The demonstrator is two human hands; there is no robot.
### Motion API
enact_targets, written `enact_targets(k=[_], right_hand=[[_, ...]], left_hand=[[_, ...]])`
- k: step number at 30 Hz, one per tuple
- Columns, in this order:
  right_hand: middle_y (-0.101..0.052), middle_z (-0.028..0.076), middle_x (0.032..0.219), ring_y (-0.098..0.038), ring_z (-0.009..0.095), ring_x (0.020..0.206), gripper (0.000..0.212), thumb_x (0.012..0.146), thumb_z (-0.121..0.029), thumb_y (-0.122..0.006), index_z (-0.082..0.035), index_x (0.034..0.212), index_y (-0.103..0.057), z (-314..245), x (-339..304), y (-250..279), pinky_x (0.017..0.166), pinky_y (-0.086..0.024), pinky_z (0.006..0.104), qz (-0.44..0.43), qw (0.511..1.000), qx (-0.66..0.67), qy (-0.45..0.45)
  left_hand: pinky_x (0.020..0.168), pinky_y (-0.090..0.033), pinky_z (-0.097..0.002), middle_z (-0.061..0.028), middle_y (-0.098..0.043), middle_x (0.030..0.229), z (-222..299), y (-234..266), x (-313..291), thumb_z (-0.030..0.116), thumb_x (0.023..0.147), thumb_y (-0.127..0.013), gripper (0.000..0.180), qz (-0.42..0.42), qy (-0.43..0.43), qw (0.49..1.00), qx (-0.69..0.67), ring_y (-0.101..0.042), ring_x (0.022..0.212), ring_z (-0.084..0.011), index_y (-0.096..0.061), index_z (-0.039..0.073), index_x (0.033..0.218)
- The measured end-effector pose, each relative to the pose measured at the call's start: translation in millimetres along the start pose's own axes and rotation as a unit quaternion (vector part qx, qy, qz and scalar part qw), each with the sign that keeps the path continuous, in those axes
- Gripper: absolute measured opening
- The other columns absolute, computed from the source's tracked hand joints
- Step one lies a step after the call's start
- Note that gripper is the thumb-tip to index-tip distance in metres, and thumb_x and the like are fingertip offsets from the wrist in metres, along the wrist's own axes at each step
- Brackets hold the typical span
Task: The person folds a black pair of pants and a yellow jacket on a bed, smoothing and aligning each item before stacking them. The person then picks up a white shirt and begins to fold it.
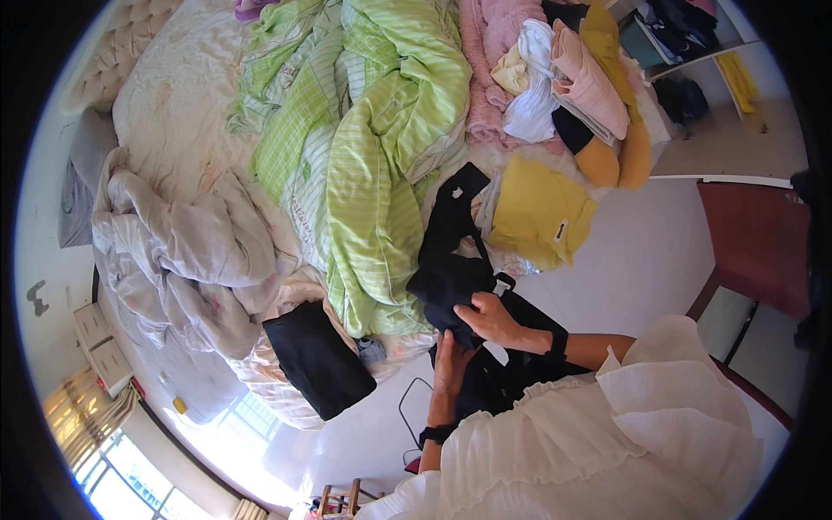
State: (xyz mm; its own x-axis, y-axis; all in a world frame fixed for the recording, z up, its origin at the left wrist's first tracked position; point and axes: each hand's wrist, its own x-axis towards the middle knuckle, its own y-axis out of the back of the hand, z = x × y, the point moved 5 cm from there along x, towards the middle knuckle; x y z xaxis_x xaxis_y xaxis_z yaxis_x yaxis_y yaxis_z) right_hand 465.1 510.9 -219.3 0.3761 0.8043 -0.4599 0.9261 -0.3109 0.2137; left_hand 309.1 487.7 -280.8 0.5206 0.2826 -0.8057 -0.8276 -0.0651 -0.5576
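Black cloth [451, 282] with a strap-like band lies bunched at the near edge of the bed; whether it is a garment or a bag I cannot tell. My right hand [492, 319] is closed on its near side, fingers curled and thumb pressed in. Just to the left and nearer, my left hand [449, 364] has its fingers at the lower edge of the same cloth, partly hidden by it. Beyond the cloth, to the right, lies a yellow garment [539, 212] with a small label. A folded black cloth [319, 360] rests on the bed to the left.
A crumpled green striped quilt [381, 165] covers the bed's middle, with a grey-white quilt [186, 234] to its left. Several folded clothes [585, 82] lie on a pink fleece blanket [490, 43]. A dark red chair [754, 247] and an open cabinet [719, 143] stand right.
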Motion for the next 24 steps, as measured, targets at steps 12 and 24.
enact_targets(k=[12, 24], right_hand=[[-0.055, 0.012, 0.105, -0.054, 0.026, 0.093, 0.023, 0.083, -0.002, -0.057, -0.004, 0.105, -0.061, -205.9, -64.6, 23.3, 0.079, -0.042, 0.0346, -0.141, 0.926, 0.001, 0.351], [-0.063, 0.008, 0.104, -0.059, 0.015, 0.096, 0.026, 0.083, -0.004, -0.052, 0.003, 0.108, -0.059, -349.5, -95.0, 187.9, 0.087, -0.044, 0.0284, -0.129, 0.872, 0.251, 0.399]], left_hand=[[0.090, -0.042, -0.0314, -0.0080, -0.059, 0.112, 126.7, -60.1, -62.9, 0.005, 0.080, -0.063, 0.037, -0.061, -0.372, 0.819, 0.433, -0.054, 0.103, -0.0158, -0.055, 0.000, 0.116], [0.085, -0.038, -0.0277, -0.0051, -0.054, 0.101, 177.6, -254.6, -129.3, 0.013, 0.070, -0.069, 0.039, -0.276, -0.390, 0.657, 0.583, -0.048, 0.098, -0.0185, -0.059, 0.004, 0.107]])
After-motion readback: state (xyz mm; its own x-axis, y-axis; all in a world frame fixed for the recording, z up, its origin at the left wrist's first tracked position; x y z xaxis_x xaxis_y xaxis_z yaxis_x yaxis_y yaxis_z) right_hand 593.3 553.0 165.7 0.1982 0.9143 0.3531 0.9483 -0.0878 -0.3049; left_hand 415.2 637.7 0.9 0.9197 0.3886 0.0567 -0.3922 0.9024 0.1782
